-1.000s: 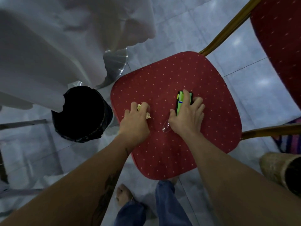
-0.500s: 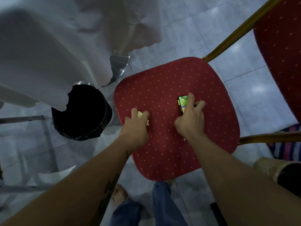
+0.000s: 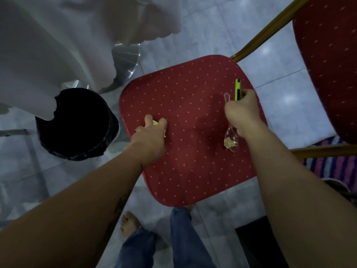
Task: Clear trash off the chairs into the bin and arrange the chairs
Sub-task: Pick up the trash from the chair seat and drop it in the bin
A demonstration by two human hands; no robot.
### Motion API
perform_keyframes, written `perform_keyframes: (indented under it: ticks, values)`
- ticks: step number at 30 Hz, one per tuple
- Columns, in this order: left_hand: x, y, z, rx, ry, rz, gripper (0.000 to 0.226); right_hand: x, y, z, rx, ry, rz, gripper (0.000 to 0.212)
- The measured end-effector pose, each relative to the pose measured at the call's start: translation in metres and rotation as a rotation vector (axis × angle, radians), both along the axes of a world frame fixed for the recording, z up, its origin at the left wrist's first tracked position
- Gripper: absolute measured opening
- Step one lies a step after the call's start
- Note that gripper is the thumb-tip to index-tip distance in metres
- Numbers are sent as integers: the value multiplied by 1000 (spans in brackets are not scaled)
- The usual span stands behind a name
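Right grip (image 3: 242, 113) is clenched round a green packet (image 3: 237, 89), held edge-up, and a clear plastic spoon (image 3: 231, 136) whose bowl carries a beige scrap (image 3: 228, 142), all over the right side of the red dotted chair seat (image 3: 193, 167). Left grip (image 3: 150, 138) sits on the seat's left part, fingers curled over a crumpled yellowish wrapper (image 3: 155, 123). A black bin (image 3: 75, 124) stands on the tiled floor (image 3: 212, 26) just beside the seat's left edge, partly under a white tablecloth (image 3: 58, 45). A second red chair (image 3: 328, 64) stands at the right.
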State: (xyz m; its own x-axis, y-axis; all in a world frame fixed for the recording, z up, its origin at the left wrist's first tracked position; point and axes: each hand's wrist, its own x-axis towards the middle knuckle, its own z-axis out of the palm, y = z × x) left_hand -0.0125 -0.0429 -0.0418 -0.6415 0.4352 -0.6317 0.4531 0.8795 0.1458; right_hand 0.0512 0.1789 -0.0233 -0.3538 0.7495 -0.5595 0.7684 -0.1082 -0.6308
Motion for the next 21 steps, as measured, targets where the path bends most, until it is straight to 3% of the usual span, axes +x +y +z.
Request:
perform_keyframes:
  ticks: [3,8,14,21]
  values:
    - [0,2,0,-6,10,3,54,32,2,8,168,-100,121,49]
    - [1,2,0,7,12,-2,57,59,-22,-12,219,-175,140,76]
    - [3,0,-2,4,38,-7,55,66,-41,-20,194,-21,-47,66]
    - [3,0,-1,29,25,-20,52,67,-78,-34,378,-272,216,61]
